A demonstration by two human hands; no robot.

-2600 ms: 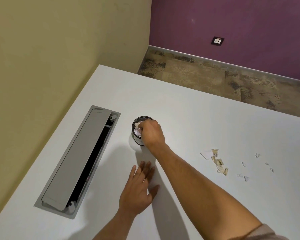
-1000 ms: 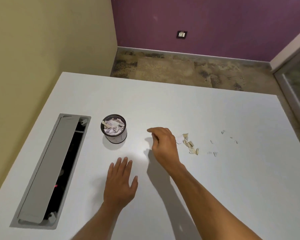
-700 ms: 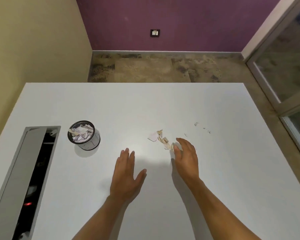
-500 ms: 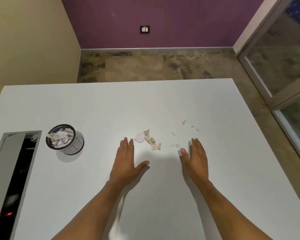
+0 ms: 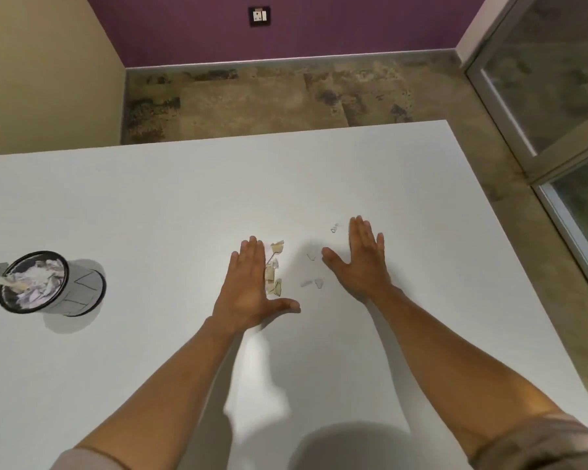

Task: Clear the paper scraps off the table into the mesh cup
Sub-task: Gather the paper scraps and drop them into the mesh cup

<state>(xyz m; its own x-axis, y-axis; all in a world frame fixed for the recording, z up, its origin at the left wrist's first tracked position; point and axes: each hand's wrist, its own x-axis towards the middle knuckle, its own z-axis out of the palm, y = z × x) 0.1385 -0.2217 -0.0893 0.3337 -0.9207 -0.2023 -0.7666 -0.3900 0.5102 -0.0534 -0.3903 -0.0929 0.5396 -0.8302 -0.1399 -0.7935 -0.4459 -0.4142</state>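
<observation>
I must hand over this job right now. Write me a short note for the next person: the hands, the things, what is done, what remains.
Left hand: open, flat on the white table, touching the bigger paper scraps.
Right hand: open, flat, holds nothing.
Small scraps lie between the hands; one tiny scrap lies near the right fingertips.
Mesh cup: upright at far left, already holds scraps.
Left: gather all loose scraps and drop them in the cup.

Purple wall [image 5: 319, 25], beige wall [image 5: 41, 69], mottled floor [image 5: 269, 103], white table [image 5: 150, 198]
</observation>
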